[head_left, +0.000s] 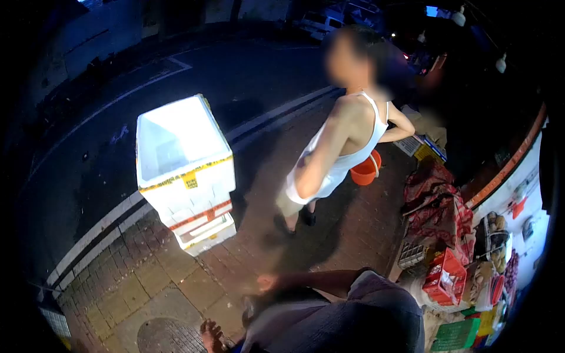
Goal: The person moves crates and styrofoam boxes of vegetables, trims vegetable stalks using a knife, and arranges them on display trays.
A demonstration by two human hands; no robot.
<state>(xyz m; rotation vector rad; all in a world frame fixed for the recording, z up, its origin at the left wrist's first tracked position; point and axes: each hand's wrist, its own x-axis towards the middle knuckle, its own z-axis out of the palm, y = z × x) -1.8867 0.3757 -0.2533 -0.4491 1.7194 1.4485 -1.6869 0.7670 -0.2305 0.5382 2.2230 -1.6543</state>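
My left hand (pixel 212 336) hangs low at the bottom edge of the head view, over the paving. Its fingers are loosely curled and apart, and nothing shows in them. My right hand (pixel 268 282) is at the end of a bare forearm that reaches left across the front of my grey shirt (pixel 347 320). That hand is blurred, so its fingers cannot be made out. Neither hand touches the stack of white foam boxes (pixel 191 182) ahead of me. The top box is open, with yellow printed tape along its rim; red tape marks a lower one.
A person in a white tank top (pixel 347 153) stands just ahead, near an orange bucket (pixel 366 169). At right are a red patterned cloth (pixel 438 203), a red crate (pixel 444 277) and a green crate (pixel 456 335). A kerb (pixel 103 229) borders the dark road; a manhole cover (pixel 169 336) lies below.
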